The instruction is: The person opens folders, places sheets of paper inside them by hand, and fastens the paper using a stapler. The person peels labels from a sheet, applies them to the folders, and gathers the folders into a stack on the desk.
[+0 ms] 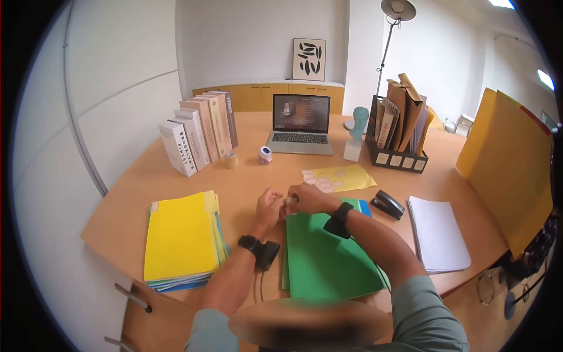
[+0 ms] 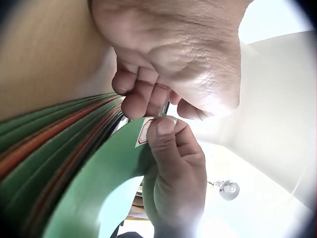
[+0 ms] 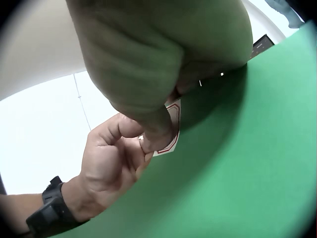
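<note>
A green folder (image 1: 328, 258) lies on top of a stack in front of me. A white label with a red border (image 2: 143, 133) is at its far left corner. My right hand (image 1: 314, 198) pinches that corner, its thumb (image 2: 166, 144) pressing on the label and the other fingers behind. Close beside it is my left hand (image 1: 270, 209), its fingers (image 2: 132, 106) curled right at the corner's edge; whether they hold anything I cannot tell. In the right wrist view, the right thumb partly covers the label (image 3: 174, 111), and the left hand (image 3: 111, 158) meets the folder's edge.
Yellow folders (image 1: 179, 237) are piled on the left. A stapler (image 1: 387, 205) and white paper (image 1: 437, 234) lie right. Beyond the hands are a yellow sheet of labels (image 1: 352, 176), a can (image 1: 265, 155), a tape roll (image 1: 232, 160), books (image 1: 193, 138), a laptop (image 1: 301, 123) and a file holder (image 1: 399, 159).
</note>
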Tool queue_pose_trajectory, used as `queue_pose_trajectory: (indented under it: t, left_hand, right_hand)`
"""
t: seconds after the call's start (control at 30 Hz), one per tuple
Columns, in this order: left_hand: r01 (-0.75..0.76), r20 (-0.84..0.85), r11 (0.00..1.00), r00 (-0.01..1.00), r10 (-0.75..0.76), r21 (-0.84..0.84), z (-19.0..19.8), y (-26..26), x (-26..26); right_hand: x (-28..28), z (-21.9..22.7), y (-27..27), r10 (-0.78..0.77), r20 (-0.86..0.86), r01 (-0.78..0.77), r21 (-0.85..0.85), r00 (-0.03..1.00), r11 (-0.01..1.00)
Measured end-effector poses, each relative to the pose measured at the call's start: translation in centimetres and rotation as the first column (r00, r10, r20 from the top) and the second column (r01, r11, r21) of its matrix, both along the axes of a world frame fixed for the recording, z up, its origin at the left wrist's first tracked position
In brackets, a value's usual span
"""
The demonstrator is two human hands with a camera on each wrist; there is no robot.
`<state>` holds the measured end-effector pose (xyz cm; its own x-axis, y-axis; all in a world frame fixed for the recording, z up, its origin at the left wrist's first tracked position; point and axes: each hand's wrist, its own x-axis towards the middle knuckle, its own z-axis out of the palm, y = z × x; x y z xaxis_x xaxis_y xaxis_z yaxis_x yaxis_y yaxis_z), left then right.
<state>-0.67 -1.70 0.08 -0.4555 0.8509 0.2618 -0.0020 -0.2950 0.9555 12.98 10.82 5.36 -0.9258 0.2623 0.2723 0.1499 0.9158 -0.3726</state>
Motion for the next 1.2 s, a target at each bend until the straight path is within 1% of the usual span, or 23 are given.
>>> queue_pose_trajectory:
  t: [0.03,0.13,0.2,0.23,0.33,0.43,0.53,0.63,0.73,0.77,0.83,0.93,1.0,1.03,1.07,1.1,1.13,1.17,1.2]
  left_hand:
    - [0.013,0.018,1.0,1.0,-0.013,-0.007,0.1,-0.2,0.1]
    - [0.02,0.052,1.0,0.998,-0.02,0.006,0.3,-0.4,0.4]
    - [0.092,-0.157,0.994,0.983,-0.1,-0.057,-1.1,0.5,-0.3]
    - [0.122,-0.259,0.988,0.955,-0.143,-0.097,-1.1,0.6,-0.5]
    - [0.115,-0.373,0.991,0.918,-0.133,-0.07,-1.4,0.7,-0.3]
    - [0.145,-0.296,0.986,0.941,-0.162,-0.077,-1.2,0.5,-0.1]
    - [0.147,-0.326,0.984,0.93,-0.172,-0.099,-1.5,0.7,-0.3]
    - [0.131,-0.34,0.986,0.927,-0.16,-0.107,-1.1,0.5,-0.3]
    - [0.16,-0.267,0.983,0.947,-0.179,-0.091,-0.5,0.1,0.3]
    - [0.162,-0.279,0.982,0.943,-0.184,-0.102,-0.3,0.0,0.5]
    - [0.164,-0.306,0.978,0.932,-0.196,-0.126,0.4,-0.2,1.2]
    - [0.162,-0.36,0.962,0.903,-0.234,-0.22,2.6,-0.4,2.5]
    - [0.171,-0.399,0.942,0.873,-0.28,-0.288,3.7,-0.6,3.4]
    - [0.168,-0.414,0.93,0.86,-0.3,-0.326,3.9,-0.9,3.7]
    - [0.163,-0.426,0.933,0.855,-0.296,-0.321,4.0,-0.9,3.9]
    - [0.162,-0.436,0.934,0.85,-0.296,-0.317,4.1,-0.8,4.3]
    - [0.166,-0.443,0.935,0.845,-0.299,-0.314,4.1,-1.0,4.3]
    - [0.117,-0.392,0.943,0.888,-0.24,-0.313,4.5,-1.3,3.7]
    - [0.07,-0.344,0.948,0.921,-0.181,-0.311,5.2,-1.6,2.9]
  right_hand:
    - [-0.1,-0.1,0.1,-0.012,-0.001,0.012,-0.045,1.0,0.999]
    - [-0.3,-0.3,0.9,0.058,-0.045,-0.061,-0.053,0.997,0.997]
    - [-0.1,0.2,1.7,0.001,-0.063,-0.003,-0.021,0.998,1.0]
    - [0.0,0.4,2.1,-0.027,-0.075,0.027,-0.008,0.997,1.0]
    - [-0.1,1.1,3.0,-0.06,-0.109,0.056,-0.041,0.992,0.998]
    - [0.2,0.9,3.0,0.029,-0.185,-0.043,-0.072,0.982,0.996]
    - [2.1,3.8,-0.5,-0.059,-0.01,0.058,-0.105,0.998,0.993]
    - [0.9,2.4,1.1,-0.058,-0.088,0.055,-0.034,0.994,0.998]
    - [0.2,2.0,3.1,-0.009,-0.123,-0.004,-0.103,0.992,0.995]
    - [0.1,1.9,3.6,-0.024,-0.183,0.007,-0.094,0.983,0.996]
    - [0.5,2.0,4.2,-0.056,-0.304,0.032,-0.081,0.951,0.996]
    - [2.7,3.3,5.1,-0.213,-0.31,0.19,-0.103,0.927,0.976]
    - [4.6,3.9,6.7,-0.286,-0.336,0.286,-0.052,0.897,0.957]
    - [6.1,5.2,6.7,-0.311,-0.331,0.293,-0.103,0.891,0.951]
    - [6.9,4.5,8.8,-0.176,-0.456,0.127,-0.136,0.873,0.983]
    - [7.9,5.3,8.5,-0.169,-0.52,0.137,-0.099,0.837,0.986]
    - [9.2,6.9,8.0,-0.282,-0.475,0.163,-0.276,0.834,0.947]
    - [10.5,8.5,7.4,-0.392,-0.419,0.192,-0.444,0.819,0.875]
    - [11.3,9.1,7.0,-0.459,-0.488,0.207,-0.485,0.742,0.85]
